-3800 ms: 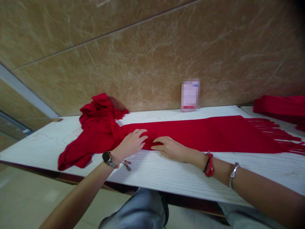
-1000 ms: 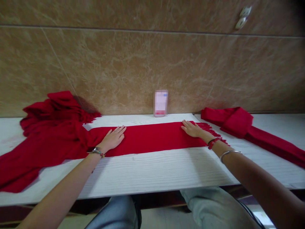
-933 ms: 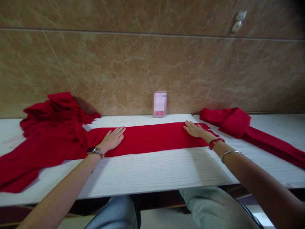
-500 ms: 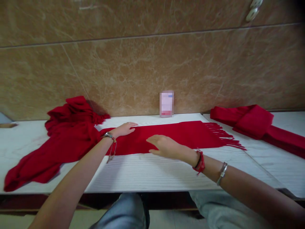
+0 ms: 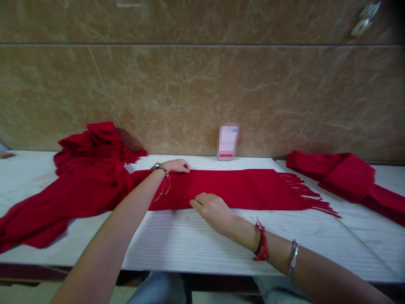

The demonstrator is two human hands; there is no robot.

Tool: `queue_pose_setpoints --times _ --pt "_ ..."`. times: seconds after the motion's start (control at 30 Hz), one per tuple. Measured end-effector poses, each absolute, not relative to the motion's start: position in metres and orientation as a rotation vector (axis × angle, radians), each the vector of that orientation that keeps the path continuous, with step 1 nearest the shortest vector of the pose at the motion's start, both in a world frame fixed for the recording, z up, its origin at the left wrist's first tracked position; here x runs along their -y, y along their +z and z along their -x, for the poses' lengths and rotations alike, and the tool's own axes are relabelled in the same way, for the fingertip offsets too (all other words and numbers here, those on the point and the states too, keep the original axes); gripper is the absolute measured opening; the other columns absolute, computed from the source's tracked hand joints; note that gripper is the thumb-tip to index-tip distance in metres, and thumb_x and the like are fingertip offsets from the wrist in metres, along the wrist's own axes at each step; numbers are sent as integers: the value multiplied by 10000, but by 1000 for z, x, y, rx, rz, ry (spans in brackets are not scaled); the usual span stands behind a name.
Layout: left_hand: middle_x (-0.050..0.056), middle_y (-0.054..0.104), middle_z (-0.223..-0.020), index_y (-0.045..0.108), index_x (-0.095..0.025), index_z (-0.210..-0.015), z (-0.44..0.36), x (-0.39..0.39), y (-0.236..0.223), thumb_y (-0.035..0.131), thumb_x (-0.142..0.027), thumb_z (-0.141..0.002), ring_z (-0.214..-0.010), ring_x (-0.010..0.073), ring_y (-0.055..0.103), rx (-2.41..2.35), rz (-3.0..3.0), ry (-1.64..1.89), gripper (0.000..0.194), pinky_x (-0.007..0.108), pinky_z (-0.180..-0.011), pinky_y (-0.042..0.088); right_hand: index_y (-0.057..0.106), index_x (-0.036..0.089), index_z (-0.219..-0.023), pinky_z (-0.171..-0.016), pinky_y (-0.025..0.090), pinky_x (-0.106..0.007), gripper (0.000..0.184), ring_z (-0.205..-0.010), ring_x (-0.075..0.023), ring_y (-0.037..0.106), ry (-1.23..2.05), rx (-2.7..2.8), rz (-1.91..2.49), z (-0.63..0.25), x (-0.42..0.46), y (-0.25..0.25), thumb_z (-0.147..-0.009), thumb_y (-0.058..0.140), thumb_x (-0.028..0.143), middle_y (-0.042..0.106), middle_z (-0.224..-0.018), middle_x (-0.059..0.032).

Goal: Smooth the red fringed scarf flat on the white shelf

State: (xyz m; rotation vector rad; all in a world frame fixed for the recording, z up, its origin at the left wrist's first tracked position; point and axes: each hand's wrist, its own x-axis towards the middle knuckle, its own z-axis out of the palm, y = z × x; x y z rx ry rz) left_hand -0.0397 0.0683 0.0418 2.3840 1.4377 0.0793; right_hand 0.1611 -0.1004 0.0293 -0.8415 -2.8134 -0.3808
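Observation:
A red fringed scarf (image 5: 240,190) lies flat along the white table, with its tassels at the right end and its left part running into a crumpled red heap. My left hand (image 5: 177,166) is closed at the scarf's far edge, its fingers curled down on the cloth. At the near edge, a little further right, my right hand (image 5: 211,209) is closed too, thumb and fingers pinched on the border. The fingertips of both hands are partly hidden.
Crumpled red cloth (image 5: 91,181) is piled on the left, against the wall. Folded red cloth (image 5: 344,177) lies at the right. A phone-like, blurred-out object (image 5: 228,143) leans on the brown tiled wall (image 5: 190,93). The white table's (image 5: 177,249) front edge is close to my legs.
My left hand has gone from lying spread on the scarf to curled at its far edge. My right hand has moved down to the near edge and closed. The view has tilted slightly.

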Motion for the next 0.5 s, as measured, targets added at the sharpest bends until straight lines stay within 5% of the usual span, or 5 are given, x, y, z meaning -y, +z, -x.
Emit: queue_pose_setpoints --times 0.5 --pt "-9 621 -676 626 -150 -693 36 -73 40 572 -371 -638 -661 130 512 -1365 -2209 315 233 206 -622 362 592 124 -842 -588 372 -314 167 -681 -185 527 -602 2731 724 -162 102 22 -833 442 50 594 -741 -68"
